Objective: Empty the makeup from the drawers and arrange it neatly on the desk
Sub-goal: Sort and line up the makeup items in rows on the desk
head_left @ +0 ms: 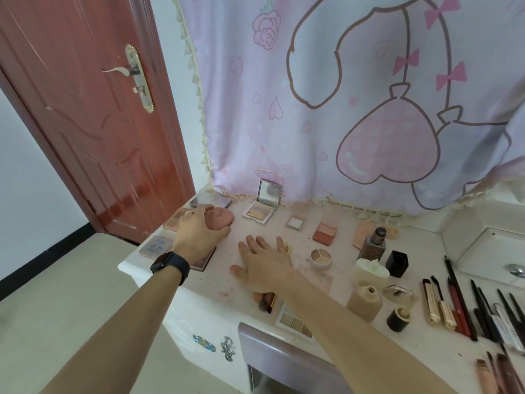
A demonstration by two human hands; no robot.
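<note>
1. An open drawer [284,356] is seen nearest, under the table [216,282] edge.
2. A palette [295,322] lies at that edge, partly hidden by the right forearm.
3. The right hand [264,263] is held flat, palm down, at the table; its fingers [260,244] are straight and spread, and nothing is gripped.
4. A pink puff [223,217] is gripped by the left hand [199,231], with the fingers curled round it, at the table's left part.
5. An open compact [262,207] is set farther back, by the curtain [312,109].

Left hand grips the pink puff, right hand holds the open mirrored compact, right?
No. In the head view the right hand is spread flat over the desk, holding nothing; the open mirrored compact stands apart, behind it. The left hand does grip the pink puff.
</note>
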